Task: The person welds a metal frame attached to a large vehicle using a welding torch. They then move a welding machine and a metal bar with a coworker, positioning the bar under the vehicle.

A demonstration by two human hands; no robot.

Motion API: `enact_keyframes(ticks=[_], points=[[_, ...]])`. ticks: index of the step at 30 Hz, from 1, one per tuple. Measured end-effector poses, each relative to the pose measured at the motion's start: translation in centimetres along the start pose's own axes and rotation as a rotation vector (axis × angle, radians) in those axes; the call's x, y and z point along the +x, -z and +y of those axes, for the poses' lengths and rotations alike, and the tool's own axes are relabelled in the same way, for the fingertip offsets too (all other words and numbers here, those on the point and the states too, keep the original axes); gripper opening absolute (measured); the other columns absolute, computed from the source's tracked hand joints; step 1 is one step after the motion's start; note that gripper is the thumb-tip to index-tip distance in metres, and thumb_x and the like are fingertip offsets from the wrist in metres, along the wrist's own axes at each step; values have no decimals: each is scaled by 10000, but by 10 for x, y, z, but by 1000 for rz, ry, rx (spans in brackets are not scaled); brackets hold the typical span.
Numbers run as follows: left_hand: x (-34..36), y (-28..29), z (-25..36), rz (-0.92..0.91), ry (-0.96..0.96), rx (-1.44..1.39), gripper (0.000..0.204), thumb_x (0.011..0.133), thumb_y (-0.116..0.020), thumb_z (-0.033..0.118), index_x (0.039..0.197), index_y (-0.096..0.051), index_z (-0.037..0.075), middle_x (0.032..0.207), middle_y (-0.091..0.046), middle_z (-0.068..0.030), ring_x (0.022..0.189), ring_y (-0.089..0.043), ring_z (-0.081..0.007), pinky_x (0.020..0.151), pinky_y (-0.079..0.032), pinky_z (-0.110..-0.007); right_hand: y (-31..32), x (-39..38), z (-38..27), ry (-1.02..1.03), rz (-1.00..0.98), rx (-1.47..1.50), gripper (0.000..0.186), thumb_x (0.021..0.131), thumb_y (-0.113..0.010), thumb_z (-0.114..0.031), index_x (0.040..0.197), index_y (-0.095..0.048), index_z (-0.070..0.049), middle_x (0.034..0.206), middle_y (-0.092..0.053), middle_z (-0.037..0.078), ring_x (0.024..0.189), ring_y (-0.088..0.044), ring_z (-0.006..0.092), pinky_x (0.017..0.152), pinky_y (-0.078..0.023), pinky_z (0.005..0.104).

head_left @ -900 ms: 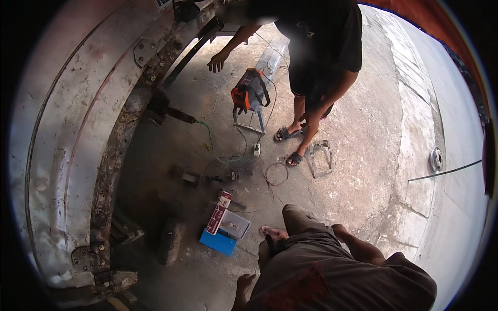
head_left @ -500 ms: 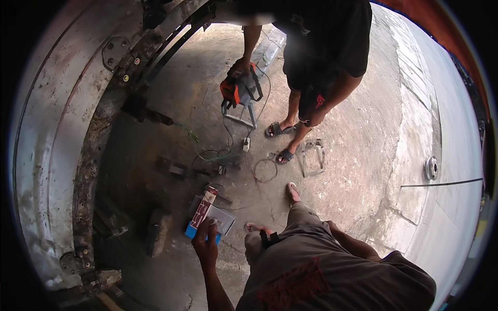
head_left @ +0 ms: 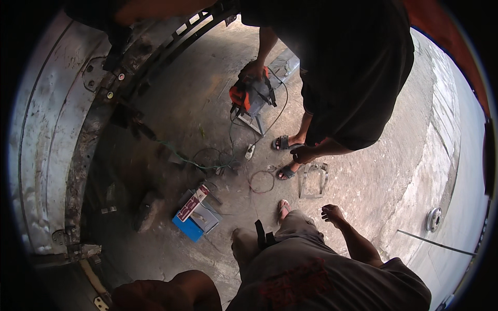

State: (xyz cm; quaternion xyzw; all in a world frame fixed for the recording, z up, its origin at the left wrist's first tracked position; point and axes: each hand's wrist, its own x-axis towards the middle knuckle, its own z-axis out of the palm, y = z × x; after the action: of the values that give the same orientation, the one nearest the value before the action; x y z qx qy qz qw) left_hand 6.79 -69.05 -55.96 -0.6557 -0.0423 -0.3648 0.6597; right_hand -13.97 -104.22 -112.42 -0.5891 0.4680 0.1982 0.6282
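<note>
My right hand [head_left: 332, 213] hangs beside my right knee with its fingers loosely apart and nothing in it. Only part of my left arm [head_left: 166, 291] shows at the lower edge; its hand is out of view. On the ground in front of my knees lies a blue box [head_left: 191, 224] with a red and white packet [head_left: 191, 203] on top. Ahead, a person in black clothes bends over an orange power tool [head_left: 250, 96] with one hand [head_left: 252, 70] on it. Their other hand [head_left: 303, 154] hangs by their leg.
A curved, rusty grey metal body panel [head_left: 49, 155] fills the left side. Cables [head_left: 218, 158], a wire loop [head_left: 261, 181] and a small metal frame [head_left: 314, 179] lie on the concrete. A small metal wheel [head_left: 433, 218] sits at the right, and my sandalled foot [head_left: 284, 207] is near the wire loop.
My left hand has drawn back from the blue box and out of view. The person in black leaned further over the orange tool, and the view shifted closer to them.
</note>
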Motion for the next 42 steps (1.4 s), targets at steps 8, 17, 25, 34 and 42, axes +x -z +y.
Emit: enact_keyframes(ticks=[8, 17, 25, 34, 42], points=[[31, 43, -16, -351, 83, -236, 387, 1048, -379, 101, 689, -501, 183, 683, -495, 12, 682, -568, -160, 730, -487, -357, 36, 22, 31, -98, -70, 18, 351, 1014, -671, -299, 1223, -651, -17, 954, -717, 119, 757, -713, 220, 627, -556, 360], [-2, -22, -34, 270, 468, -2063, 116, 1049, -484, 156, 940, -500, 118, 783, -619, -47, 618, -558, -170, 667, -542, -355, 17, 12, 46, -302, 16, -179, 268, 1005, -657, -254, 1159, -700, -39, 925, -731, 109, 734, -696, 221, 636, -573, 385], [-26, -70, -54, 470, 535, -3101, 129, 1063, -516, 200, 1021, -540, 80, 731, -614, -90, 610, -567, -195, 647, -541, -353, 2, 59, -4, -105, -47, -153, 282, 1027, -636, -266, 1208, -626, -50, 940, -730, 129, 759, -725, 242, 663, -578, 402], [-74, -118, -80, 534, 392, -3128, 237, 1104, -483, 275, 1088, -576, 57, 687, -595, -125, 603, -569, -232, 640, -531, -356, -67, 45, -39, -11, -209, -201, 287, 1007, -680, -309, 1182, -670, -81, 983, -744, 116, 766, -726, 233, 653, -583, 392], [-120, -171, -144, 25, 68, -2824, 341, 1150, -360, 324, 1114, -557, 49, 851, -652, -123, 697, -607, -213, 724, -526, -349, -144, 73, -121, 228, -307, -455, 293, 1017, -626, -330, 1106, -700, -62, 885, -713, 86, 667, -689, 183, 559, -535, 323]])
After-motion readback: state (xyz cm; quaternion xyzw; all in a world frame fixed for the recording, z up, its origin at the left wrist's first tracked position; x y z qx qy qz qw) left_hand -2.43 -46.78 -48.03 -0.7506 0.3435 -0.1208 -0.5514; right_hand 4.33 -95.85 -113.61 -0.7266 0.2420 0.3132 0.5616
